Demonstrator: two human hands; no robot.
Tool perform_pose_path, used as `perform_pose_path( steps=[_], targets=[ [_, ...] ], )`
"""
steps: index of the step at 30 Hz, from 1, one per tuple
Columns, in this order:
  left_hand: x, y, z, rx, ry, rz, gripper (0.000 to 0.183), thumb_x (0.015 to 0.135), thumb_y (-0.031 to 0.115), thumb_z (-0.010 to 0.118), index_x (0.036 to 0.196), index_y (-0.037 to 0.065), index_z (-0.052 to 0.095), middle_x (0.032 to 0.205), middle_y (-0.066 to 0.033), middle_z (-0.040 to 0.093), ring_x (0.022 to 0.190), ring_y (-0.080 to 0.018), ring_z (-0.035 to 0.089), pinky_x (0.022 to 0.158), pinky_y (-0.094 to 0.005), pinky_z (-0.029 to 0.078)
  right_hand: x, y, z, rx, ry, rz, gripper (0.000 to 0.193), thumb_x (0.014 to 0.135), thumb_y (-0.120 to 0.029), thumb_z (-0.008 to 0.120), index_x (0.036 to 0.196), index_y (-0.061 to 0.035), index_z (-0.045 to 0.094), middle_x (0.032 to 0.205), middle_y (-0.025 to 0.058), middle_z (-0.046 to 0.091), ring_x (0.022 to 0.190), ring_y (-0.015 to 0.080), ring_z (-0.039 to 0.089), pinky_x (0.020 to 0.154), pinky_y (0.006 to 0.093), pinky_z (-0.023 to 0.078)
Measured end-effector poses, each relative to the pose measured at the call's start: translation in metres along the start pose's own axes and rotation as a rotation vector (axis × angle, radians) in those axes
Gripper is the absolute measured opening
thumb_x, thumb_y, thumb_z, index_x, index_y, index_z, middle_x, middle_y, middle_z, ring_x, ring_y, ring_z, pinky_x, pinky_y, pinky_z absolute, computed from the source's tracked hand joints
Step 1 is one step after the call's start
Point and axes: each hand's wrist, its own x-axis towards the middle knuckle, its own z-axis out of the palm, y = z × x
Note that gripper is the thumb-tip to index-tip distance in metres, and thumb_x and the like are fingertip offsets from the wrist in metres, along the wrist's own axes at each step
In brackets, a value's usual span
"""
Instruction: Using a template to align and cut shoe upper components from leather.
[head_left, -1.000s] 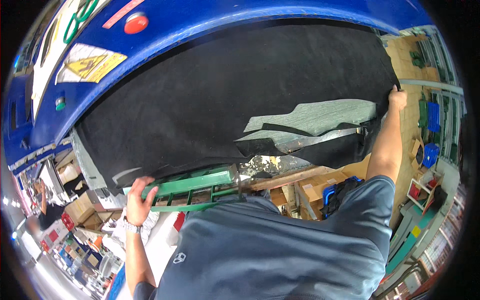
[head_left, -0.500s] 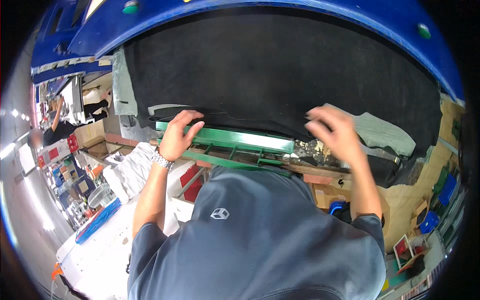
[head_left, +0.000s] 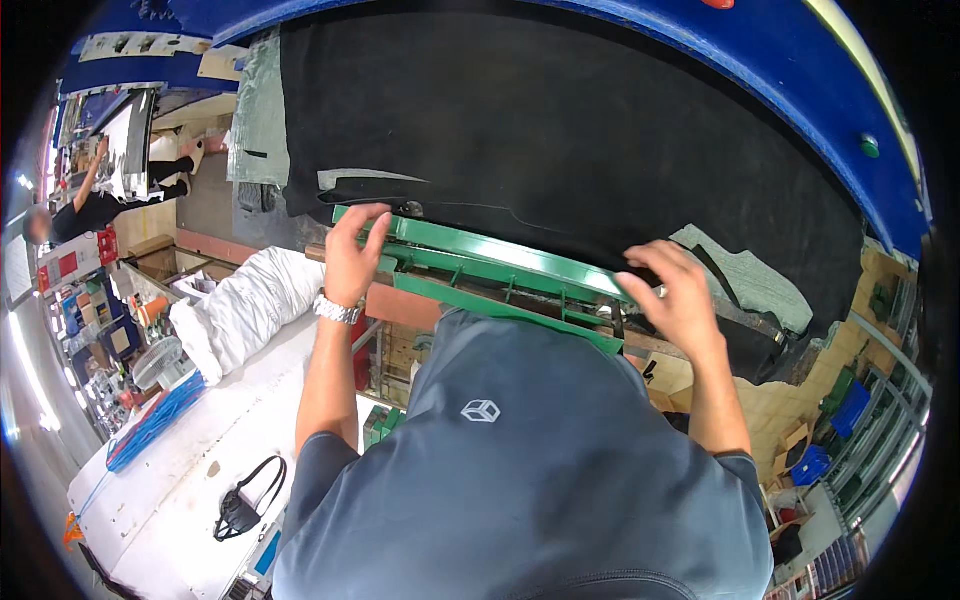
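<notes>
A long green metal frame (head_left: 500,258) with cross ribs lies at the near edge of a black sheet (head_left: 560,120), close in front of my body. My left hand (head_left: 353,255), with a metal watch at the wrist, is closed over the frame's left end. At the other end is my right hand (head_left: 680,295), its fingers bent and apart from the thumb. The right thumb tip is at the frame's corner; whether it presses on the metal I cannot tell. A grey-green piece (head_left: 745,275) lies beside this hand on the black sheet.
A blue machine beam (head_left: 780,130) arches over the far side. To the left stands a white table (head_left: 190,460) with a white fabric bundle (head_left: 250,310) and a black strapped item (head_left: 238,515). Another person (head_left: 90,210) works at the far left. Blue bins (head_left: 850,410) stand at right.
My right hand has come in to the frame's right end. My left hand stays at the left end. The whole view has turned, and more of the white table shows.
</notes>
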Motion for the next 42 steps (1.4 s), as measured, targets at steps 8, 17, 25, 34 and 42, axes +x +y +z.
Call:
perform_pose_path(
  steps=[8,17,25,34,42],
  targets=[
    [0.015,0.006,-0.019,-0.086,0.125,0.065,0.014,0.100,0.010,0.072,0.109,-0.001,0.076,0.104,-0.0132,0.077,0.095,-0.0258,0.074,0.086,-0.0343,0.056,0.036,-0.006,0.067,-0.092,-0.251,-0.040,0.028,0.095,-0.030,0.077,0.099,-0.0030,0.075,0.094,0.0118,0.065,0.090,0.0352,0.063,0.085,0.0451,0.051],
    [-0.005,-0.049,-0.060,-0.305,0.464,-0.151,0.025,0.109,0.017,0.066,0.122,-0.002,0.072,0.108,-0.0071,0.078,0.098,-0.0111,0.070,0.088,-0.0263,0.055,0.049,-0.033,0.029,0.158,-0.484,0.023,0.039,0.091,-0.028,0.083,0.079,0.0006,0.058,0.079,0.0151,0.059,0.077,0.0310,0.059,0.070,0.0430,0.047],
    [-0.014,-0.056,-0.041,-0.265,0.424,-0.190,0.021,0.106,0.019,0.071,0.116,0.001,0.075,0.103,-0.0043,0.077,0.089,-0.0121,0.071,0.080,-0.0282,0.056,0.045,-0.029,-0.073,0.184,-0.182,0.000,0.034,0.085,-0.015,0.084,0.076,-0.0004,0.055,0.074,0.0088,0.051,0.077,0.0215,0.049,0.070,0.0376,0.040],
    [-0.003,0.060,0.086,0.118,-0.325,0.524,0.036,0.078,0.021,0.088,0.110,0.012,0.075,0.109,-0.0026,0.067,0.109,-0.0266,0.061,0.090,-0.0436,0.049,0.094,0.094,-0.002,-0.628,0.249,-0.382,0.027,0.089,-0.027,0.082,0.083,-0.0083,0.064,0.089,0.0067,0.059,0.094,0.0301,0.060,0.088,0.0443,0.044],
    [0.013,0.074,0.125,0.430,-0.578,0.659,0.041,0.082,0.022,0.085,0.120,0.013,0.070,0.106,-0.0025,0.064,0.107,-0.0252,0.060,0.086,-0.0424,0.047,0.051,0.080,0.017,-0.458,0.484,-0.286,0.018,0.087,-0.018,0.084,0.091,-0.0091,0.068,0.099,0.0052,0.067,0.093,0.0271,0.064,0.084,0.0399,0.048]
  ],
)
